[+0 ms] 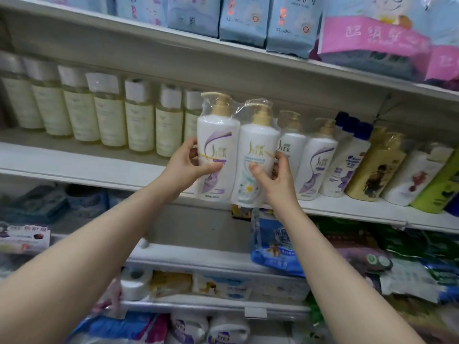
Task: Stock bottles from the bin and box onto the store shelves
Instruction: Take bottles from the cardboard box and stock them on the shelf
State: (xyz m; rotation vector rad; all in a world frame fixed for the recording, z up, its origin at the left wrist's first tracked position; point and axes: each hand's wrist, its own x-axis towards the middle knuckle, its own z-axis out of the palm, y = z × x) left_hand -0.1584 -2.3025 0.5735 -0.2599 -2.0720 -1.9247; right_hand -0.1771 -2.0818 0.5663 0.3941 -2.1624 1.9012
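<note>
You have bare shelf (74, 160) in front of the pale bottles (109, 115) on the left. To the right, wrapped pump bottles (319, 157) and shampoo bottles (347, 165) crowd the edge; the upper shelf (173, 53) hangs close above.

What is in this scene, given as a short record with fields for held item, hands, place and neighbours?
Held item: clear-wrapped twin pack of white pump bottles with gold pumps
Left hand: grips the left bottle
Right hand: grips the right bottle
Place: at front edge of white shelf
Neighbours: pale yellow white-capped bottles left; matching wrapped pair right
</note>
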